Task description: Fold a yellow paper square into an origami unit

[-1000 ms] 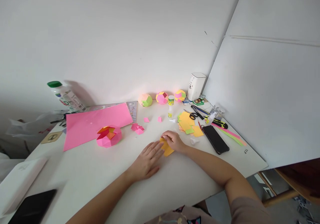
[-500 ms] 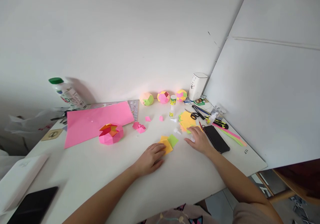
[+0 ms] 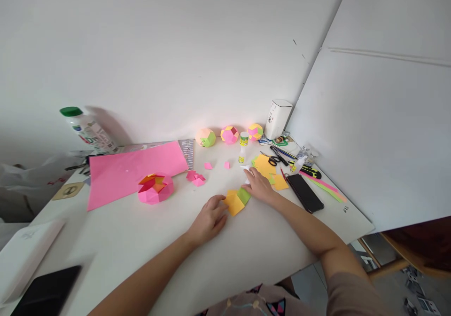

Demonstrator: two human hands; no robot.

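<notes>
Head view: right hand back at the folded paper

Your left hand (image 3: pixel 208 219), fingers curled, presses the orange-and-green folded paper (image 3: pixel 237 201) at frame centre. Your right hand (image 3: pixel 260 186) has returned from the phone (image 3: pixel 305 193); fingers loosely bent, touching the paper's green edge.

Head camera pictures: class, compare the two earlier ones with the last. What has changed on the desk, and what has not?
The right hand left the orange folded piece, reached right to the paper pile by the phone, then came back left beside the green piece, which was uncovered meanwhile. The left hand stayed on the orange piece. The pink bowl-shaped model and pink sheet kept their places.
</notes>
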